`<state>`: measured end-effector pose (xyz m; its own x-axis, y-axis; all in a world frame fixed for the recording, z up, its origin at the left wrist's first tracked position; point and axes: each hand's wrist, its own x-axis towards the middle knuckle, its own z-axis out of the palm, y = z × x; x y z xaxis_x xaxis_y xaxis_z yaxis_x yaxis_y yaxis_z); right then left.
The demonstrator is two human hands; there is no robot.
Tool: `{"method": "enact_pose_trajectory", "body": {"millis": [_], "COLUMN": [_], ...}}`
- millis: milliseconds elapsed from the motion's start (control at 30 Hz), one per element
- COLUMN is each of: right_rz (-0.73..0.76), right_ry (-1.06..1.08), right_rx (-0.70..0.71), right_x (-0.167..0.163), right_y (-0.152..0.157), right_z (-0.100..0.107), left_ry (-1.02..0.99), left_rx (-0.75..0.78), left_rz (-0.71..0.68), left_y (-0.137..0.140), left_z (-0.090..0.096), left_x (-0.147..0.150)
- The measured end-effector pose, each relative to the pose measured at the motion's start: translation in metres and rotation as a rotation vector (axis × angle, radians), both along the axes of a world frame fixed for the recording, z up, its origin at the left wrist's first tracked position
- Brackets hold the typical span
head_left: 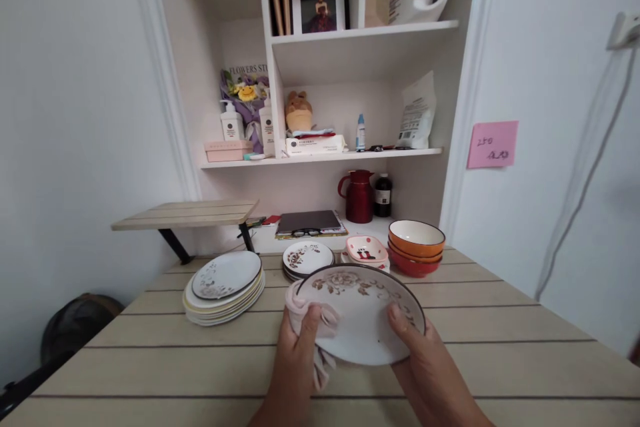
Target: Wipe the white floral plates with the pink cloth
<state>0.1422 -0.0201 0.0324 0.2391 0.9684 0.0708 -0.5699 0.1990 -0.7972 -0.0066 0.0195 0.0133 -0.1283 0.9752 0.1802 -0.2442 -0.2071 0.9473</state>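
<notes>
Between my hands, tilted above the wooden table, is a white plate (360,320) with a dark rim and brown flower print. My left hand (297,347) grips a pale pink cloth (327,320) folded over the plate's left edge, thumb pressing it on the upper face. On the right edge, my right hand (420,353) holds the plate directly, thumb on top and fingers underneath. Beyond it lie a stack of larger plates (225,277) at the left, small flowered plates (307,257) in the middle, and a pink square dish (367,250).
Orange and red bowls (416,243) stand stacked at the back right of the slatted table (240,360). A small raised wooden shelf (185,213) is at the back left. Behind are a red jug (359,197), a dark bottle (383,195) and a dark laptop-like slab (309,221).
</notes>
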Motion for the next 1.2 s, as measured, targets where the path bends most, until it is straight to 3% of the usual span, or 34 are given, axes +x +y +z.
{"method": "enact_pose_trajectory", "body": {"millis": [133, 200, 300, 367, 467, 567, 700, 900, 1033, 1200], "right_rz": [-0.039, -0.133, -0.302, -0.379, -0.388, -0.306, -0.201, 0.037, 0.084, 0.023], "right_ry": [-0.354, -0.616, -0.975, -1.194, -1.46, -1.601, -1.581, -1.256, -1.042, -0.821], "right_rx": [0.057, 0.138, 0.333, 0.5, 0.669, 0.687, 0.62, 0.536, 0.397, 0.254], "right_x": [0.01, 0.018, 0.027, 0.029, 0.027, 0.023, 0.02, 0.02, 0.018, 0.018], "right_y": [0.005, 0.006, 0.005, 0.004, 0.003, 0.002, 0.0, -0.002, -0.005, -0.004], "right_z": [-0.002, -0.003, -0.004, -0.005, -0.004, -0.001, 0.003, 0.007, 0.009, 0.001], "left_ry": [0.108, 0.272, 0.669, 0.861, 1.042, 1.149, 1.129, 0.905, 0.688, 0.375], "left_rx": [0.108, 0.303, 0.843, 1.085, 1.254, 1.374, 1.329, 1.155, 0.894, 0.514], "left_rz": [0.108, 0.163, 0.251, 0.373, 0.445, 0.397, 0.354, 0.237, 0.198, 0.165], "left_y": [0.003, 0.007, 0.012, 0.013, 0.009, 0.002, 0.0, 0.011, 0.014, 0.011], "left_z": [-0.001, -0.004, -0.007, -0.005, 0.003, 0.013, 0.012, -0.006, -0.009, -0.009], "left_x": [-0.007, -0.015, -0.03, -0.036, -0.035, -0.028, -0.025, -0.036, -0.036, -0.025]}}
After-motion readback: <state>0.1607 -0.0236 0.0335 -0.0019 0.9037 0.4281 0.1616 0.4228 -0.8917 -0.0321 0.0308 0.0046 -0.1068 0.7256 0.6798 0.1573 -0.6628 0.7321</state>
